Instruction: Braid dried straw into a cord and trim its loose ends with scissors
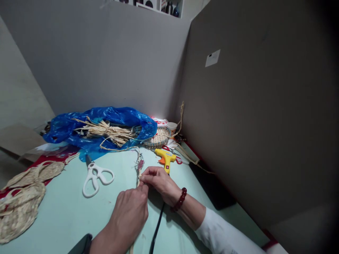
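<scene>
A thin braided straw cord (pixel 138 179) runs up the middle of the table, and both my hands meet on it. My left hand (pixel 132 208) is closed around the cord from below, its fingers curled under. Just above, my right hand (pixel 160 181), with a dark red bead bracelet (pixel 180 200) at the wrist, pinches the same cord between thumb and forefinger. Beyond the fingertips, a small reddish piece with metal bits (pixel 140 164) sits on the cord; its kind is unclear. A yellow glue gun (pixel 166 158) lies right behind my right hand.
White-handled scissors (pixel 96 176) lie left of my hands. Woven straw slippers (pixel 22 208) rest at the left edge. At the back are a blue plastic bag (pixel 122 114) with straw bundles (pixel 108 131), a woven basket (pixel 159 137) and a paper cup (pixel 172 127). Partition walls (pixel 119 63) enclose the table.
</scene>
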Available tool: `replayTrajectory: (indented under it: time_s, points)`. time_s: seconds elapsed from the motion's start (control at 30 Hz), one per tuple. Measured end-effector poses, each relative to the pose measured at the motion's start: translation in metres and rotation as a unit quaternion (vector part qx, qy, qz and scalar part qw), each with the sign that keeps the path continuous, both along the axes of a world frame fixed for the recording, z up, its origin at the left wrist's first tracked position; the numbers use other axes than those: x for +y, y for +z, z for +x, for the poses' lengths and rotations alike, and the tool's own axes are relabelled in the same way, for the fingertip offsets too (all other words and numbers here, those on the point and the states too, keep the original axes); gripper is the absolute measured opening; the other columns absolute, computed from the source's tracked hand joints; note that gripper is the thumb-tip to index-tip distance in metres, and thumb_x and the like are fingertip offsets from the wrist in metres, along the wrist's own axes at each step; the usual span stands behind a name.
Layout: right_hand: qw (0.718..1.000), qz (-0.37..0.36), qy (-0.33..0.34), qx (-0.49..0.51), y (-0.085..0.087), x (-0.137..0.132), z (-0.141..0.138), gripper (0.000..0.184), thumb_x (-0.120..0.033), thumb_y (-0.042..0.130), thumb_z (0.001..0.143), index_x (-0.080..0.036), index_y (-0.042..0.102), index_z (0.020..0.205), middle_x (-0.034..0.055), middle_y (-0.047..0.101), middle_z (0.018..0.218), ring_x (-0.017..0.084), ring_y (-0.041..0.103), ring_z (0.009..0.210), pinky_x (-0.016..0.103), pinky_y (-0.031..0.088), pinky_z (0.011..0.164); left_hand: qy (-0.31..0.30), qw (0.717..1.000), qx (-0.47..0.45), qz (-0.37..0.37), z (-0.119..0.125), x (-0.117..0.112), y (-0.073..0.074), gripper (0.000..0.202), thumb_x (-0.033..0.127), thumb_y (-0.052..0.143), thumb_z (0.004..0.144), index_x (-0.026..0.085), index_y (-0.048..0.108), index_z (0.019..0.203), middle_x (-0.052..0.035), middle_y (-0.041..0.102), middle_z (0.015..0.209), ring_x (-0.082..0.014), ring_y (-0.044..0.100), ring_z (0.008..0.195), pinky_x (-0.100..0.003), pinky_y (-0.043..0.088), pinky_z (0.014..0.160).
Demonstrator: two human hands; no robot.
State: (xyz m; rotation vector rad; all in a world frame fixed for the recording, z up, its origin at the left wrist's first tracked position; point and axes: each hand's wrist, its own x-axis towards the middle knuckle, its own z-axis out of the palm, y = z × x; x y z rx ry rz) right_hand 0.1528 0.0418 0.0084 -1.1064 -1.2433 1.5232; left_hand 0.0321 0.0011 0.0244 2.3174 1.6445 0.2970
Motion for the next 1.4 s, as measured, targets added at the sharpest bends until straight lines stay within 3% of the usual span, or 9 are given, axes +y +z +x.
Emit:
replayTrajectory:
  time_s: [0.13, 0.2, 0.27, 0.47, 0.63, 0.83, 0.97, 1.13, 1.4]
  points:
    - [1.000, 0.008, -0.007, 0.015, 0.000, -0.001, 0.001, 0.008, -0.020, 0.062, 0.064, -0.015, 0.058, 0.060, -0.0026, 0.056, 0.056, 0.008, 0.042, 0.051, 0.021, 0.031, 0.052, 0.051, 0.991, -0.122, -0.019, -0.022, 0.021, 0.009, 0.038, 0.038, 0.039, 0.087, 0.021, 0.053, 0.057, -0.0098, 0.064, 0.062, -0.0274, 0.059, 0.065, -0.037, 0.035, 0.062]
    - [1.000, 0.008, -0.009, 0.016, -0.001, -0.002, 0.000, 0.009, -0.021, 0.062, 0.067, -0.015, 0.059, 0.062, -0.0016, 0.058, 0.057, 0.008, 0.041, 0.050, 0.021, 0.030, 0.051, 0.070, 0.977, -0.198, -0.047, -0.030, 0.033, 0.008, 0.029, 0.041, 0.041, 0.084, 0.020, 0.055, 0.069, -0.0087, 0.064, 0.072, -0.0268, 0.059, 0.073, -0.038, 0.039, 0.069]
    - [1.000, 0.006, -0.012, 0.012, -0.003, -0.003, 0.000, 0.010, -0.023, 0.061, 0.070, -0.015, 0.059, 0.066, -0.0010, 0.059, 0.059, 0.009, 0.044, 0.051, 0.021, 0.032, 0.052, 0.034, 0.951, -0.281, -0.124, -0.033, 0.041, 0.003, 0.026, 0.045, 0.050, 0.078, 0.020, 0.055, 0.080, -0.0055, 0.064, 0.075, -0.0242, 0.061, 0.075, -0.035, 0.044, 0.071]
    - [0.998, 0.030, -0.015, -0.057, -0.009, -0.001, 0.002, 0.007, -0.020, 0.060, 0.074, -0.016, 0.061, 0.068, -0.0007, 0.062, 0.061, 0.012, 0.054, 0.060, 0.022, 0.038, 0.057, -0.007, 0.876, -0.406, -0.259, -0.030, 0.045, -0.013, 0.028, 0.043, 0.057, 0.074, 0.018, 0.052, 0.086, 0.0016, 0.054, 0.069, -0.0113, 0.049, 0.052, -0.025, 0.041, 0.053]
    - [0.987, 0.063, -0.006, -0.145, -0.006, 0.002, 0.006, 0.015, -0.015, 0.057, 0.075, -0.016, 0.061, 0.061, -0.0015, 0.060, 0.059, 0.010, 0.047, 0.055, 0.021, 0.032, 0.054, 0.006, 0.894, -0.379, -0.239, -0.035, 0.047, -0.015, 0.020, 0.035, 0.054, 0.076, 0.016, 0.061, 0.078, 0.0074, 0.039, 0.049, -0.0103, 0.032, 0.044, -0.024, 0.026, 0.045]
    - [0.968, 0.099, -0.003, -0.231, -0.002, 0.004, 0.009, 0.018, -0.012, 0.054, 0.078, -0.015, 0.063, 0.063, -0.0011, 0.060, 0.058, 0.010, 0.047, 0.055, 0.021, 0.033, 0.053, 0.039, 0.941, -0.323, -0.089, -0.027, 0.044, -0.007, 0.015, 0.026, 0.056, 0.073, 0.020, 0.066, 0.065, -0.0030, 0.063, 0.073, -0.0211, 0.052, 0.074, -0.031, 0.036, 0.070]
    - [0.946, 0.146, -0.003, -0.289, 0.005, 0.001, 0.010, 0.019, -0.015, 0.054, 0.081, -0.016, 0.064, 0.065, 0.0001, 0.063, 0.061, 0.011, 0.050, 0.057, 0.022, 0.034, 0.056, 0.047, 0.937, -0.333, -0.099, -0.026, 0.045, -0.011, 0.020, 0.032, 0.054, 0.077, 0.020, 0.064, 0.064, 0.0014, 0.059, 0.060, -0.0180, 0.050, 0.062, -0.028, 0.036, 0.059]
    - [0.904, 0.206, -0.003, -0.376, 0.013, -0.007, 0.012, 0.017, -0.013, 0.054, 0.081, -0.017, 0.065, 0.069, 0.0015, 0.066, 0.063, 0.014, 0.056, 0.064, 0.024, 0.033, 0.060, 0.072, 0.920, -0.360, -0.138, -0.027, 0.049, -0.023, 0.018, 0.033, 0.057, 0.083, 0.018, 0.058, 0.072, 0.0095, 0.043, 0.050, -0.0091, 0.037, 0.042, -0.024, 0.028, 0.044]
    - [0.795, 0.308, -0.038, -0.522, 0.012, -0.017, 0.008, 0.017, -0.015, 0.053, 0.087, -0.017, 0.068, 0.080, 0.0063, 0.065, 0.078, 0.019, 0.056, 0.074, 0.030, 0.029, 0.059, 0.110, 0.907, -0.368, -0.175, -0.026, 0.049, -0.032, 0.019, 0.029, 0.060, 0.090, 0.015, 0.059, 0.077, 0.0059, 0.055, 0.067, -0.0070, 0.050, 0.049, -0.021, 0.042, 0.045]
